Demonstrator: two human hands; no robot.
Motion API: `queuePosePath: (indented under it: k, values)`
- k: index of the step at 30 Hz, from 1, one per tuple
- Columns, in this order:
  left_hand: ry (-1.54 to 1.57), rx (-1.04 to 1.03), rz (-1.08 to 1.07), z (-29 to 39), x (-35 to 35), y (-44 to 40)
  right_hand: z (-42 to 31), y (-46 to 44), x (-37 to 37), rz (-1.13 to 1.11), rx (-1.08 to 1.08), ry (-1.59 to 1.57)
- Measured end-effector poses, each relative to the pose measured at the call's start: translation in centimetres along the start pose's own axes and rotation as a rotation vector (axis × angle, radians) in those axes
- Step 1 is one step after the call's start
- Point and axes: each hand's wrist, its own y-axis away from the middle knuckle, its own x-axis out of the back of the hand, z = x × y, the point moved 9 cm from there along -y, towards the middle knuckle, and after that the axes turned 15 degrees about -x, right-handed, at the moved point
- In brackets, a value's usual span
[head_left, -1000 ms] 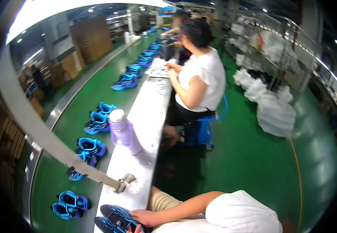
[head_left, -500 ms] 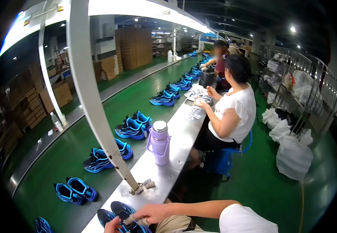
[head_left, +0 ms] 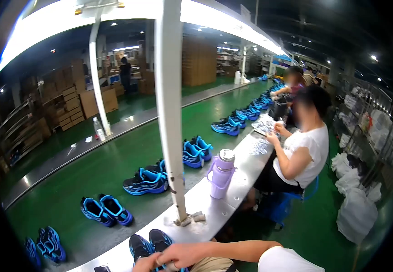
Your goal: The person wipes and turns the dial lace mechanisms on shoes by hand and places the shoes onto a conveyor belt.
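Note:
A pair of black and blue shoes point(head_left: 151, 243) rests on the metal ledge point(head_left: 205, 222) at the bottom. My right hand point(head_left: 183, 255) lies over the near part of these shoes, fingers bent. Beside it, at the bottom edge, my left hand point(head_left: 146, 263) is partly cut off, its fingertips close to my right hand. Something small and pale shows between the hands, too small to make out. A purple bottle point(head_left: 222, 174) stands upright on the ledge, beyond a white post point(head_left: 171, 118).
Pairs of blue shoes point(head_left: 106, 210) line the green belt. A co-worker in a white top point(head_left: 303, 140) sits further along, hands over small pale pieces point(head_left: 261, 146); another person is behind. White bags point(head_left: 357, 213) lie on the floor at right. A dark object point(head_left: 101, 269) sits at the lower left.
The view has swung left, so bottle, post and co-worker appear further right. My hands have come together over the shoes; my right hand was resting beside them a second ago.

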Motion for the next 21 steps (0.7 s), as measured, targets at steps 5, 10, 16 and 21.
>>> queuePosePath:
  k: [5, 10, 16, 21]
  values:
    - [-0.147, 0.253, 0.023, -7.8, 2.5, 2.3, 3.8, -4.5, 1.0, 0.265, -0.057, 0.218]
    - [-0.397, -0.039, 0.300, -3.9, 3.5, 2.1, 7.7, -5.3, -2.0, -0.108, -0.130, 0.157]
    - [0.585, 0.414, 0.211, -8.1, -5.8, 4.9, 8.6, -4.5, -0.6, 0.027, -0.078, 0.164]
    - [0.949, 0.546, 0.226, -8.8, -9.2, 4.6, 8.6, -3.1, -0.1, 0.030, -0.106, 0.058]
